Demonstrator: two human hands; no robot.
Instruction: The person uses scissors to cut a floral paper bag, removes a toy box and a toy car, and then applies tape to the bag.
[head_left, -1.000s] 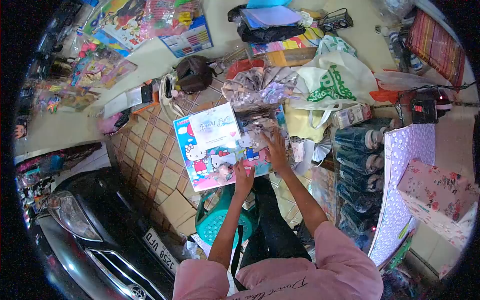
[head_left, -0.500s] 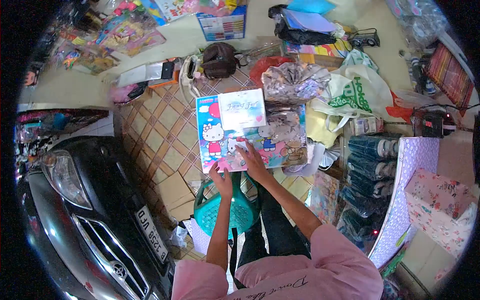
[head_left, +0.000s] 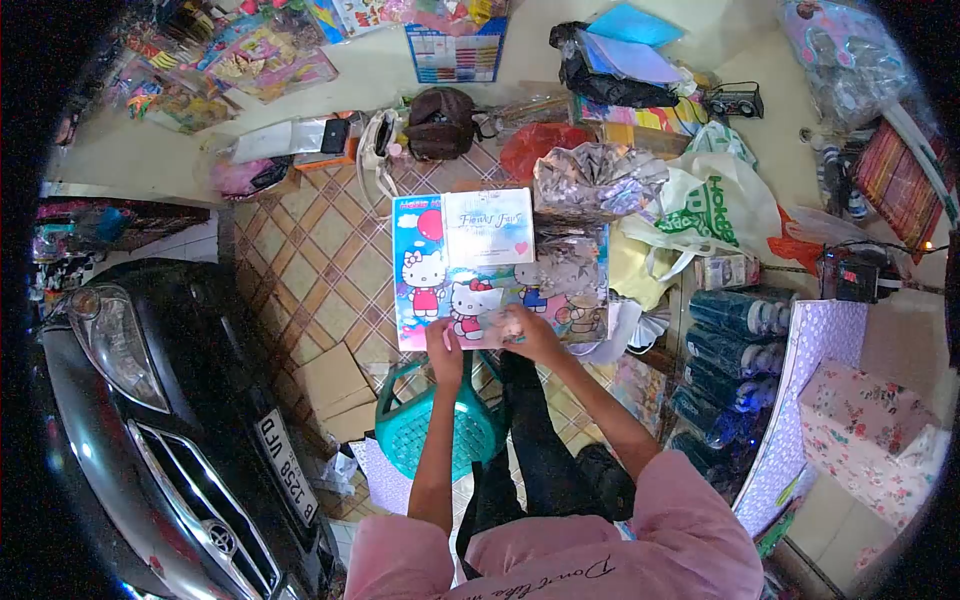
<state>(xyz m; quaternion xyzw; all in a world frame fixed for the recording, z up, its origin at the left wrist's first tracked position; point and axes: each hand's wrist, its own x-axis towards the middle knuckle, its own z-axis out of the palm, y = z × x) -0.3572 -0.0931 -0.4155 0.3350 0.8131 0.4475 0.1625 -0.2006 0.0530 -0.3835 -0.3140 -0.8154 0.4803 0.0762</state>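
Observation:
A Hello Kitty tabletop [head_left: 420,325] lies in front of me, its print blue and pink. My left hand [head_left: 444,350] rests at its near edge, thumb and fingers slightly apart, with nothing visible in it. My right hand [head_left: 535,338] is over the near edge, further right. Its fingers are curled together, and a small pale blur shows at their tips; I cannot make out what it is. Beyond both hands sits a flat white box [head_left: 488,228] lettered in script. Silvery-grey pleated material [head_left: 598,178] stands at the table's back right corner.
A green plastic chair [head_left: 435,435] is by my legs. To the left is a parked black car [head_left: 230,440]. White and green plastic bags [head_left: 715,215] lie right of the table, near several dark wrapped rolls [head_left: 735,315]. A brown bag [head_left: 440,122] sits behind.
My right hand has drawn back from the printed figure to the near edge, and its fingers have curled in. My left hand stays at the edge, shifted slightly right.

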